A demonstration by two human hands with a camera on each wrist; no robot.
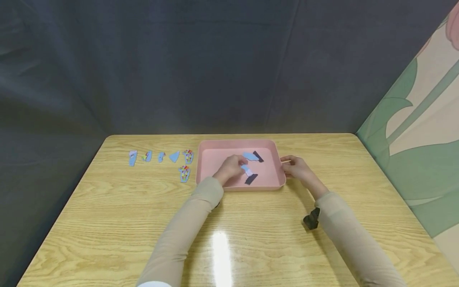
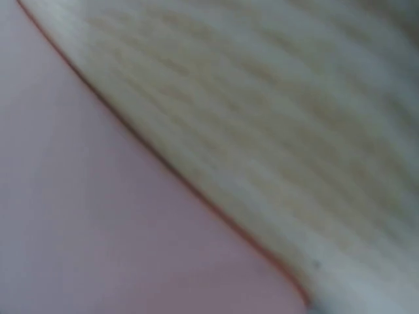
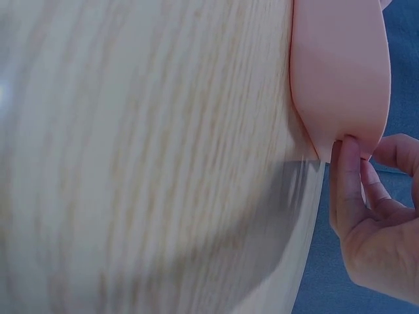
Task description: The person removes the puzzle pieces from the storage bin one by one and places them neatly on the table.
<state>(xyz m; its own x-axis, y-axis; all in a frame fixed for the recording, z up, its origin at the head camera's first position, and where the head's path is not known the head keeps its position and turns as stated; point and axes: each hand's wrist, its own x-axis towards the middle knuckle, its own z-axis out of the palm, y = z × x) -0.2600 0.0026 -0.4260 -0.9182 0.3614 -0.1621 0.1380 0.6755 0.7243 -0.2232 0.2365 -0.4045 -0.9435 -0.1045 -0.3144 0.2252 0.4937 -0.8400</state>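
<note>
A shallow pink tray stands on the wooden table. My left hand reaches into it, fingers curled, pinching the end of a blue and lilac puzzle piece. Close to that hand in the tray lie a light blue piece and two dark pieces, one at the back and one at the front. My right hand grips the tray's right end; in the right wrist view its fingers press the outer wall. The left wrist view shows only the blurred tray wall and table, with the hand hidden.
Left of the tray, several flat pieces lie in a row, among them a blue triangle and a blue piece with colourful spots. Another spotted piece lies below the row. A dark curtain hangs behind the table.
</note>
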